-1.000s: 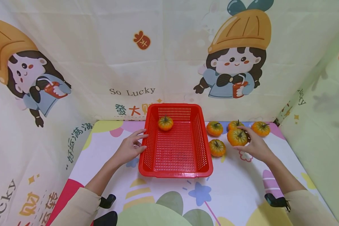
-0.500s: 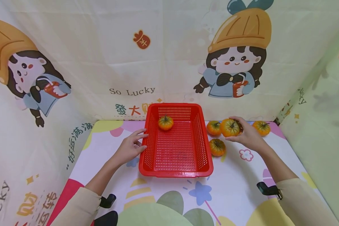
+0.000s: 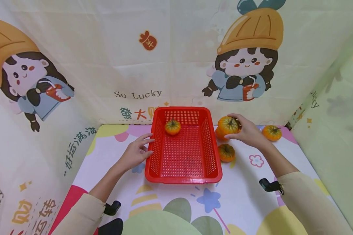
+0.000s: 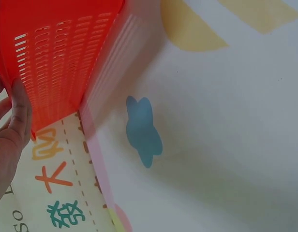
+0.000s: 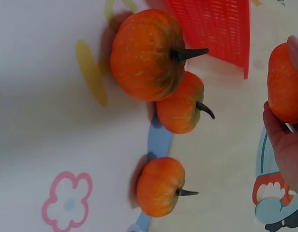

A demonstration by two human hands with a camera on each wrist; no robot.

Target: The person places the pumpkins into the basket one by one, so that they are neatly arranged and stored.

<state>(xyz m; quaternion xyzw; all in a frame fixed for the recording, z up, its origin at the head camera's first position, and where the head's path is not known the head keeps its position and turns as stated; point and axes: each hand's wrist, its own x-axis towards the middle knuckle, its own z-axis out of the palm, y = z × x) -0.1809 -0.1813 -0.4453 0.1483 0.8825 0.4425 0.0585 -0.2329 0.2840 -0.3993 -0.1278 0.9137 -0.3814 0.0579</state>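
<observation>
My right hand point(image 3: 247, 132) grips a small orange-and-green pumpkin point(image 3: 228, 125) between thumb and fingers, raised to the right of the red plastic basket point(image 3: 183, 180). In the right wrist view that held pumpkin point(image 5: 284, 82) is at the right edge, partly cut off. Below it in the head view, another pumpkin point(image 3: 222, 135) is half covered, and one more pumpkin point(image 3: 226, 152) stands close to the basket's right wall. Inside the basket, at the back left, sits a single pumpkin point(image 3: 172, 127). My left hand point(image 3: 135, 152) rests its loosely extended fingertips on the basket's left rim.
Farther right at the table's back edge stands a pumpkin point(image 3: 272, 133). The right wrist view also shows a pumpkin point(image 5: 161, 186) that my right hand hides from the head camera. A printed cloth wall point(image 3: 182, 75) rises directly behind the basket and the patterned table point(image 3: 247, 202).
My right hand has carried the held pumpkin leftward and up, from over the back-right pumpkins to near the basket's right rim. My left hand and the basket have stayed in place.
</observation>
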